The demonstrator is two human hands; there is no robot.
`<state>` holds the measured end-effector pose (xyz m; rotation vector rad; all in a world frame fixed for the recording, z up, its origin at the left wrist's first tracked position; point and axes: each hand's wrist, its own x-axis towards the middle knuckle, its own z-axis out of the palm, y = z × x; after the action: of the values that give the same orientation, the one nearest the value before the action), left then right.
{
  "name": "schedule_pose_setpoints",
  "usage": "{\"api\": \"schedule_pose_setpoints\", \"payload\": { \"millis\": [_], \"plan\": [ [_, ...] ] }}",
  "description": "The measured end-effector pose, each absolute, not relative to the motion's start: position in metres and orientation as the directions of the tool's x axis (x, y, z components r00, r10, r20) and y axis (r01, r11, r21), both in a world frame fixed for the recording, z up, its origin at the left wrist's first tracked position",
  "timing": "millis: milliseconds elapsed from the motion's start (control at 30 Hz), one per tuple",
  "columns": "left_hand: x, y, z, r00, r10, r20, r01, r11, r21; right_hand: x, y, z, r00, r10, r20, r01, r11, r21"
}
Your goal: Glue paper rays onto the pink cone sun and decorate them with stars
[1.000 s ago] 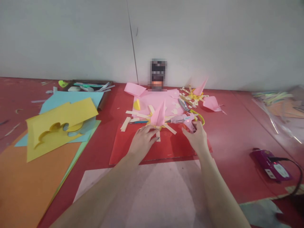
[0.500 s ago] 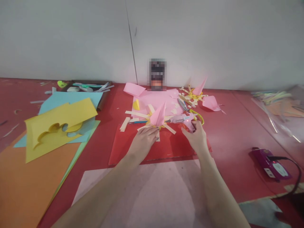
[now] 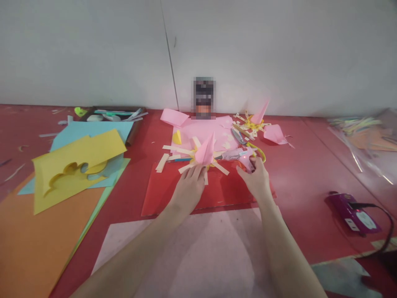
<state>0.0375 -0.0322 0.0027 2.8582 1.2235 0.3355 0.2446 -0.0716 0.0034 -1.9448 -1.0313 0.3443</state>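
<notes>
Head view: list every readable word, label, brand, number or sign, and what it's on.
None readable.
Glue gun: small pale label, too small to read.
Purple box: pale patch, any text too blurred to read.
Dark upright object by the wall: pixelated, unreadable.

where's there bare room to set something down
Bare table shows between the right hand, the pink scrap and the purple box; the pale sheet between the forearms has room too. Crowded: around the paper flower, pale strips and glue gun.
</notes>
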Motion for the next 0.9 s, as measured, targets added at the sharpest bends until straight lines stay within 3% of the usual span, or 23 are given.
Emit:
{"api": "schedule_pose_setpoints", "payload": {
  "millis": [633, 900],
  "plan": [
    [0.056, -0.043, 0.003, 0.649, 0.753, 0.107, 0.758, -0.652, -0.005, 0.245, -0.071, 0.002, 0.639, 0.763, 0.100, 0.458, -0.272, -0.846],
    [0.054, -0.043, -0.003, 0.611, 0.780, 0.132, 0.777, -0.623, 0.088, 0.248, -0.068, 0.000, 0.669, 0.735, 0.110, 0.423, -0.254, -0.870]
  ]
}}
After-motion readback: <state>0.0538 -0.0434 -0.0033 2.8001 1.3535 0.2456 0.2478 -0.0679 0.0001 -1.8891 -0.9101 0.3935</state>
